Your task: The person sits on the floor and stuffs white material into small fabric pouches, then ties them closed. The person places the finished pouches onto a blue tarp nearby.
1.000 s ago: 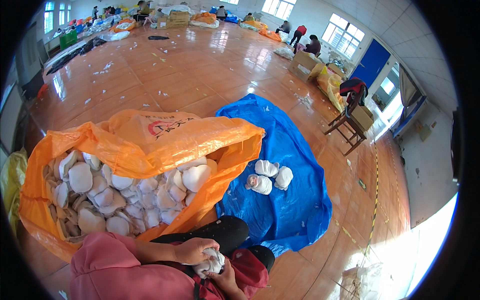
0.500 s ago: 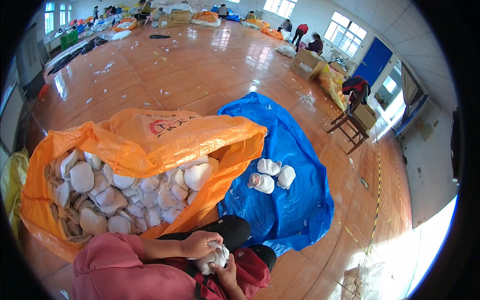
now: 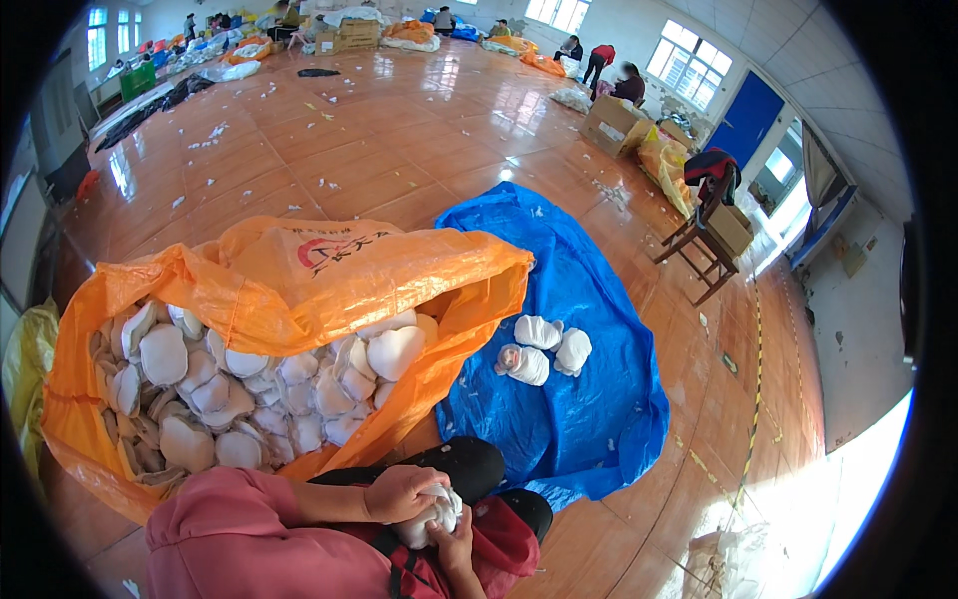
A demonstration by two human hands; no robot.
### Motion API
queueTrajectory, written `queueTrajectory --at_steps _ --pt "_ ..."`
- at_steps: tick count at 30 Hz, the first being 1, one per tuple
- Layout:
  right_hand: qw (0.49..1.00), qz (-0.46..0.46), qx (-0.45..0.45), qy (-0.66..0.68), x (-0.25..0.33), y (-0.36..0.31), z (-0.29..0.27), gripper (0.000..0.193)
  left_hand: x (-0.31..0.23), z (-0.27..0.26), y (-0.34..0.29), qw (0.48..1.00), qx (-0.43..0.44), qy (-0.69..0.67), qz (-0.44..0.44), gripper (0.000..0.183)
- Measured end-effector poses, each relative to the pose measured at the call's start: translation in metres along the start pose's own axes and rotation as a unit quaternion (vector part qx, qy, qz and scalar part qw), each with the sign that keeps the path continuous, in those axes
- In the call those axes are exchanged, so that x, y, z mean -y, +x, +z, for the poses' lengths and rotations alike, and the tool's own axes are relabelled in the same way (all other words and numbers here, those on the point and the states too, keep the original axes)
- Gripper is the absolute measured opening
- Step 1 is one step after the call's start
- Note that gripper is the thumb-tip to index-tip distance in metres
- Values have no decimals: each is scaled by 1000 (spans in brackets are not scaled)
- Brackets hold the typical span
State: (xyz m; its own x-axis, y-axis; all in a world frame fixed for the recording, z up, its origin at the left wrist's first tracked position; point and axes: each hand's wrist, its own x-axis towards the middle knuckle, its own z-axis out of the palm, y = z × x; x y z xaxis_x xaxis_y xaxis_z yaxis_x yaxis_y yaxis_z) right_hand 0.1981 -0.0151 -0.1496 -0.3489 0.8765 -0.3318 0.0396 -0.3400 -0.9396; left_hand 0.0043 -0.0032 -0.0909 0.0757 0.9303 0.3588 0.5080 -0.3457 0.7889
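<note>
Over my lap, my left hand (image 3: 404, 493) and my right hand (image 3: 455, 544) are both closed on a crumpled white cloth bundle (image 3: 431, 521). The left hand grips its upper side; the right holds it from below. Part of the bundle is hidden by my fingers. On my left, an orange woven sack (image 3: 399, 285) lies open, full of white rounded fabric pads (image 3: 164, 352). A blue plastic sheet (image 3: 599, 429) spreads in front to the right. On it rest three white wrapped bundles (image 3: 539, 332) close together; one shows a pinkish end.
A wooden chair (image 3: 704, 240) with a dark jacket stands on the tiled floor at right. Cardboard boxes (image 3: 611, 127) and a yellow sack (image 3: 667, 165) lie beyond it. Several people sit or stand among sacks along the far wall. A yellow bag (image 3: 28, 349) lies at far left.
Both hands have shifted slightly as they grip the white bundle, which looks more tightly gathered. The sack, the blue sheet and the three bundles stay in place.
</note>
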Motion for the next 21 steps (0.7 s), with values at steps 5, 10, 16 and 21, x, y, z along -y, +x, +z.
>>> queueTrajectory --at_steps 5,10,16,21 --pt "998 -52 -11 -15 -5 -8 3 59 3 -10 -4 990 79 -94 69 43" --pt "998 -63 -14 11 -3 -13 6 62 9 -18 -3 973 148 -138 110 43" --pt "995 -90 2 43 -14 -13 0 65 4 -34 9 946 260 -164 105 48" --pt "987 -107 22 119 -24 -11 -3 64 0 -35 17 936 284 -147 151 49"
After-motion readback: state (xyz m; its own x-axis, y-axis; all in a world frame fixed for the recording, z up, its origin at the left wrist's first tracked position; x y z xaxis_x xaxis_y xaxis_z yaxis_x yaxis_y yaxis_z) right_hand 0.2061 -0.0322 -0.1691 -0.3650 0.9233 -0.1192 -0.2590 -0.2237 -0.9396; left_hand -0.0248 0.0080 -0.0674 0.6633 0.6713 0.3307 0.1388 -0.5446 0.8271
